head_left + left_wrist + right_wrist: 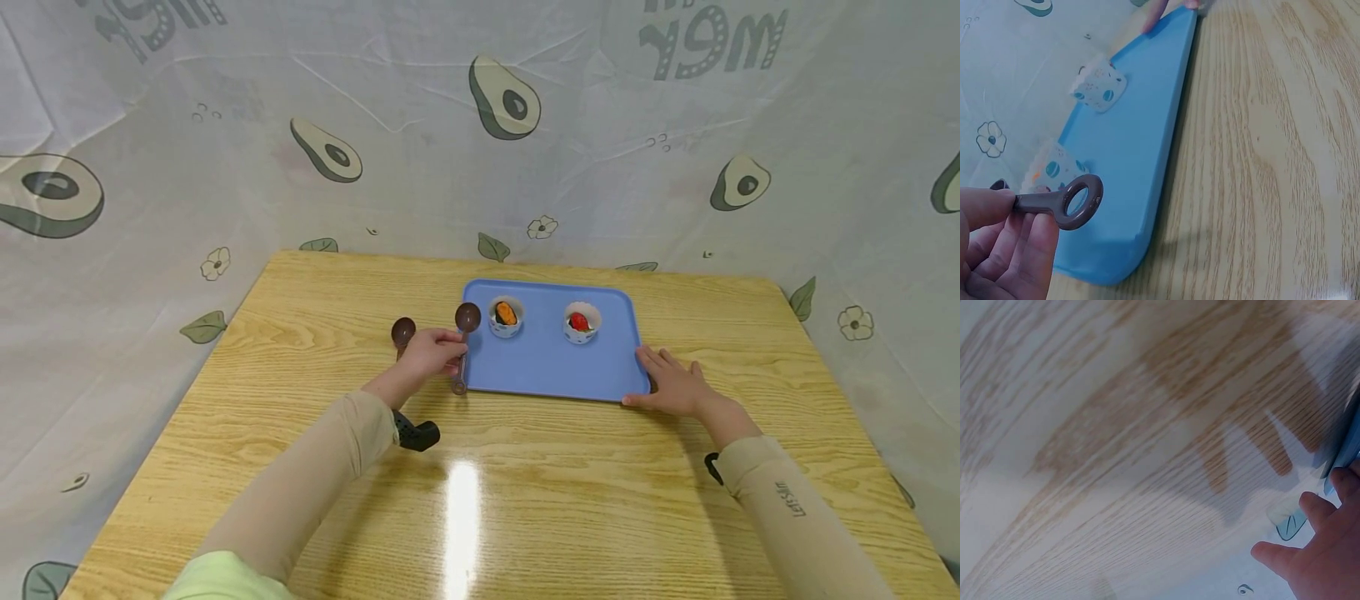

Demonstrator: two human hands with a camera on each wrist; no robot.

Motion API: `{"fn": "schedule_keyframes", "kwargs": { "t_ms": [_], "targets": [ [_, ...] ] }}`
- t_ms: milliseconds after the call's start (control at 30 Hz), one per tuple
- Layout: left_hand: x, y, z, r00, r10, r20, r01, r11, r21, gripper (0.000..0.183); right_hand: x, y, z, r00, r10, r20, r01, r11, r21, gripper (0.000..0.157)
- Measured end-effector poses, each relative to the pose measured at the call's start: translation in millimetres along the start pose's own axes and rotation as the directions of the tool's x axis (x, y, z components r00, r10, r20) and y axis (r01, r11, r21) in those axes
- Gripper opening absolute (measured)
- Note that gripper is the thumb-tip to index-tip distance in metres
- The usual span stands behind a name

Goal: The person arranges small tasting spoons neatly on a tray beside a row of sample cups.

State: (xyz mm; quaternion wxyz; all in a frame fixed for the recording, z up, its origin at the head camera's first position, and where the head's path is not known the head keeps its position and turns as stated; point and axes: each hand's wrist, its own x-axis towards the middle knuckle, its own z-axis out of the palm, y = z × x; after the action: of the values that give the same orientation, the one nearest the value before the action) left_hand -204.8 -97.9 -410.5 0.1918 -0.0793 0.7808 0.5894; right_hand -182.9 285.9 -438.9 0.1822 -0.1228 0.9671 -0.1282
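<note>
My left hand pinches the handle of a brown measuring spoon at the left edge of a blue tray. In the left wrist view the ring end of the spoon's handle sticks out past the thumb and fingers. A second brown spoon lies on the table just left of that hand, its handle partly hidden. With fingers spread, my right hand rests at the tray's right edge near the front corner. On the tray stand a paper cup with an orange-topped piece and a paper cup with a red-topped piece.
The wooden table extends around the tray on all sides. Behind it hangs a pale curtain printed with avocados, flowers and leaves. A black wrist camera sits below my left wrist.
</note>
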Motion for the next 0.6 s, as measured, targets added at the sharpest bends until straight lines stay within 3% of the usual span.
{"fn": "schedule_keyframes", "kwargs": {
  "t_ms": [600],
  "targets": [
    [0.4, 9.3, 11.7, 0.997, -0.005, 0.077, 0.005, 1.0, -0.009, 0.034, -0.7, -2.2, -1.2, 1.0, -0.001, -0.004, 0.001, 1.0, 0.0, 0.101]
  ]
}}
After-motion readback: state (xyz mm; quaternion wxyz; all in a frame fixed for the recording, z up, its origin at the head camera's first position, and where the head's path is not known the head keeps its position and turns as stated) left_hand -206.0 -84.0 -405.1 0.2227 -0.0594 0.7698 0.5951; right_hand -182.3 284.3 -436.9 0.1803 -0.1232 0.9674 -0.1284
